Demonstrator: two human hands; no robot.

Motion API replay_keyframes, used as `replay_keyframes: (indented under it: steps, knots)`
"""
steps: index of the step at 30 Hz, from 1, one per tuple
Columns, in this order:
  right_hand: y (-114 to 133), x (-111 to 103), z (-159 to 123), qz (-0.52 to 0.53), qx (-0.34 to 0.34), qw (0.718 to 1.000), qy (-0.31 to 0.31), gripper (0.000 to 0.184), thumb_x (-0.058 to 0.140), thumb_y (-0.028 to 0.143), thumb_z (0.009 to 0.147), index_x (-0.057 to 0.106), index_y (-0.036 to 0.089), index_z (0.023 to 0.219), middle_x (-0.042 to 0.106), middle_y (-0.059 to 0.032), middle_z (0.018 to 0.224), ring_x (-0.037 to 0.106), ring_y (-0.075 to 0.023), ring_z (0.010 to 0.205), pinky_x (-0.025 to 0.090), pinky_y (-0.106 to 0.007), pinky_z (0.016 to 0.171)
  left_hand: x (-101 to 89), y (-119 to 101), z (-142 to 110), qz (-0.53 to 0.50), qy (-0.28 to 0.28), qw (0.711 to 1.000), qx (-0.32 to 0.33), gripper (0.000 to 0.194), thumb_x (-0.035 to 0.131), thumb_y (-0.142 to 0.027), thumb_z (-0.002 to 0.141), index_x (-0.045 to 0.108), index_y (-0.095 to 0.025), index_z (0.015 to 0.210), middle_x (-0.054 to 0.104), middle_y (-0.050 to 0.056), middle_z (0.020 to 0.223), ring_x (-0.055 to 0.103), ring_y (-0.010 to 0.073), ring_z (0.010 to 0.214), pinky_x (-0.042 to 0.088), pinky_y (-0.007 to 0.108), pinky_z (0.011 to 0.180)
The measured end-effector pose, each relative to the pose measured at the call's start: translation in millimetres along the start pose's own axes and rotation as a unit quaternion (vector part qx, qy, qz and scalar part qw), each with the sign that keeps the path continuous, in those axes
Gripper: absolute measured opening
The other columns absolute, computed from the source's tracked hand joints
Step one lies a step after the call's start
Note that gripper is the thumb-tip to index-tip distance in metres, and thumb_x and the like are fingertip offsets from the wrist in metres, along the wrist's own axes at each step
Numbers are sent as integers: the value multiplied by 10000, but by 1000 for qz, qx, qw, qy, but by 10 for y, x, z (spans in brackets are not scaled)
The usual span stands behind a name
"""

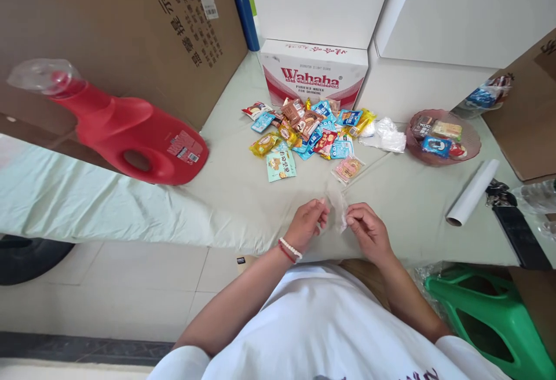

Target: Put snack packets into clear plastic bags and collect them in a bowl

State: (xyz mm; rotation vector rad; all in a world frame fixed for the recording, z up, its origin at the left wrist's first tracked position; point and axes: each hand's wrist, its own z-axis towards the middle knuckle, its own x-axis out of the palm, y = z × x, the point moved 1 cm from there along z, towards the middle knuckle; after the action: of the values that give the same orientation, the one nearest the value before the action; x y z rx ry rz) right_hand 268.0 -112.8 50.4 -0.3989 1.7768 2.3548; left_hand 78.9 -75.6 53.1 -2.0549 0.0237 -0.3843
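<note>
A clear bag (336,207) sits between the hands, above the table (234,206). The right hand (369,232) pinches its edge; the left hand (303,223) curls near it, its grip unclear to me. It looks light, limp, slippery, best held by an edge.

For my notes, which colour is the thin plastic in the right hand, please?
The thin plastic is see-through and whitish, as the head view shows.
</note>
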Motion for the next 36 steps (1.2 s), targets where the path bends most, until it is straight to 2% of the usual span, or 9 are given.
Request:
replay_keyframes:
  steps: [5,12,15,20,24,27,31,33,36]
  knots:
    - [41,86,-68,-58,-47,995,58,104,562,268,999,665,252,1002,625,-76,1038,616,-194,960,516,-341,836,151,52,165,25,-13,998,50,429,706,-583,766,542,-190,713,461,-59,564,397,85,514,298,228,497]
    - [-131,151,-22,88,148,985,-16,317,607,545,941,616,244,1039,657,-55,997,634,-192,886,550,-295,705,93,110,90,157,-47,969,183,254,651,-418,854,617,-187,752,565,-16,689,477,125,649,385,256,645]
    - [-145,217,79,102,182,978,-8,316,709,535,867,657,224,895,639,-19,844,595,-165,782,513,-266,673,71,150,51,182,-65,958,210,221,633,-392,879,622,-195,778,574,-5,712,492,134,670,386,262,653]
    - [-237,187,133,236,265,927,-121,337,780,526,792,639,220,784,565,16,705,522,-130,647,476,-248,591,-94,239,127,28,-131,981,137,301,644,-496,863,536,-216,842,565,-31,681,533,126,640,428,253,628]
    - [-304,152,36,286,300,899,-140,364,838,506,723,623,216,767,562,10,712,508,-125,628,440,-234,530,-186,247,143,-126,-133,979,93,372,753,-481,743,504,-214,812,585,-26,796,594,121,757,518,284,748]
    - [-302,167,-57,269,281,911,-136,342,816,501,755,623,219,768,554,20,683,493,-121,610,430,-238,541,-178,222,105,-193,-115,972,61,323,745,-388,708,497,-214,818,581,-28,846,585,116,778,532,298,771]
    - [-255,166,-123,204,252,939,-116,297,756,505,829,665,223,809,564,22,683,500,-124,614,441,-258,595,-129,172,114,-123,-88,983,99,436,774,-285,630,576,-225,1013,634,4,1027,610,144,906,496,273,788]
    - [-216,145,-127,168,235,953,-92,287,739,504,846,677,225,816,569,18,697,506,-133,630,450,-270,620,-105,146,173,-43,-93,987,120,428,807,-294,617,613,-205,988,650,8,976,602,144,889,471,271,820]
    - [-152,97,-118,135,211,966,-67,289,707,504,876,664,228,800,554,16,679,506,-144,643,459,-279,640,-83,96,275,0,-133,984,121,298,762,-419,711,586,-187,774,592,-20,752,529,118,737,431,252,744]
